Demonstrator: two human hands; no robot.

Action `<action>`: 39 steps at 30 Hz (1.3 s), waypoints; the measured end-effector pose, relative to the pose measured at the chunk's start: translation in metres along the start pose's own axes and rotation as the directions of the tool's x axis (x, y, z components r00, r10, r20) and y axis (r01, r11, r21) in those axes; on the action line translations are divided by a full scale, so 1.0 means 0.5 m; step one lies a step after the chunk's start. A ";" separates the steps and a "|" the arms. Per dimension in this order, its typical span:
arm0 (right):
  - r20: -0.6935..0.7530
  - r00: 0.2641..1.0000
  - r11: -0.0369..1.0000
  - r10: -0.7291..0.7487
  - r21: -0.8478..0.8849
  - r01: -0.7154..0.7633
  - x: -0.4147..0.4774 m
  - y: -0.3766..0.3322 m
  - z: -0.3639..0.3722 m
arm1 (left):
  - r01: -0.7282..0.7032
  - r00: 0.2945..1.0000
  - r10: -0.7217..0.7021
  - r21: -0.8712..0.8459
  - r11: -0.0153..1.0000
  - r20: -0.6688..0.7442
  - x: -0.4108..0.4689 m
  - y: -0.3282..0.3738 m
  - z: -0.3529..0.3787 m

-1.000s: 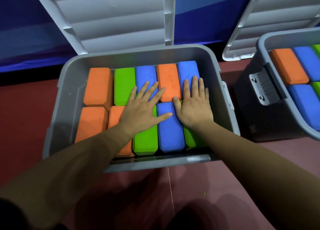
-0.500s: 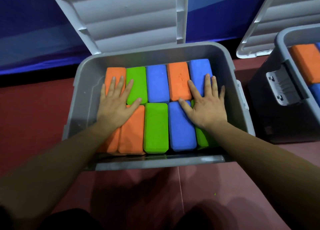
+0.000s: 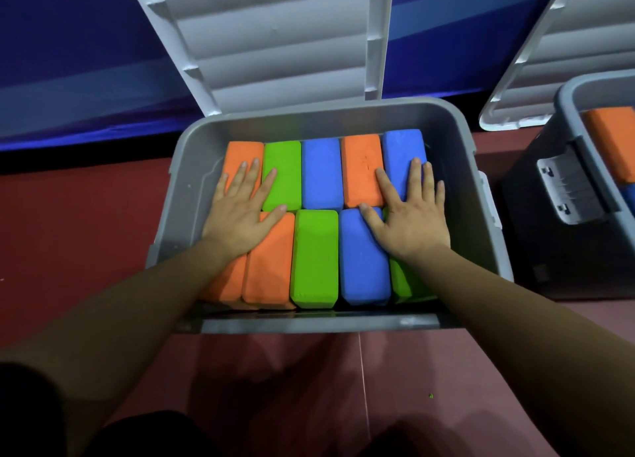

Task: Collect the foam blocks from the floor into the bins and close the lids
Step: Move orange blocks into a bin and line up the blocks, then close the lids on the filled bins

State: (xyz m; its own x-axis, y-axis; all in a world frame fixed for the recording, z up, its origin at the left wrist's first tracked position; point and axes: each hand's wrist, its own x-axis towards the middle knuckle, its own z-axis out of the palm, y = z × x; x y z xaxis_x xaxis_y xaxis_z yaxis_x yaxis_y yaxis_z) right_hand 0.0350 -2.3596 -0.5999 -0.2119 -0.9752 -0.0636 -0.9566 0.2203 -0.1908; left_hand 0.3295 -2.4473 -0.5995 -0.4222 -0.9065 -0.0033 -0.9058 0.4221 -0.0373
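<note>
Blue rear wall bears a lighter diagonal band, black strip along its base; a green speck lies right of a thin pale line.

orange, green and blue foam blocks fill a grey bin with a pale grey lid, on a dark red floor.

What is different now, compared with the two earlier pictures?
The left hand slid leftward from the middle blocks onto the orange blocks at the left side of the bin. Nothing was gripped or released. The right hand stays flat on the right-side blocks; the lid stays open.
</note>
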 end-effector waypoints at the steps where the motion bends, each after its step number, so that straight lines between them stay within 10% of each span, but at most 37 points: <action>1: 0.018 1.000 1.000 0.002 0.003 -0.002 0.000 0.001 -0.003 | 0.009 1.000 -0.009 0.003 1.000 0.013 0.000 0.001 -0.003; 8: 0.369 0.929 0.999 0.037 -0.038 -0.025 0.021 -0.017 -0.152 | 0.107 0.970 -0.044 -0.256 0.961 0.238 0.003 0.032 -0.131; 24: 0.089 0.996 0.986 -0.025 0.169 0.010 0.138 -0.336 -0.826 | 0.160 0.980 -0.198 -0.486 0.859 -0.027 0.132 -0.103 -0.862; 39: 0.033 0.967 0.964 -0.254 -0.074 0.256 0.512 -0.287 -0.603 | 0.263 0.965 -0.252 -0.216 0.940 0.079 0.439 -0.156 -0.610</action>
State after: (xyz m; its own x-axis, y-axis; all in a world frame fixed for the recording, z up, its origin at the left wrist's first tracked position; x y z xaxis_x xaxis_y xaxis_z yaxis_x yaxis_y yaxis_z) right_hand 0.0580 -2.6469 -0.2935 0.0448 -0.9980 -0.0456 -0.9911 -0.0387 -0.1276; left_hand 0.2968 -2.6755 -0.2923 -0.1764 -0.9816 -0.0728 -0.9705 0.1611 0.1796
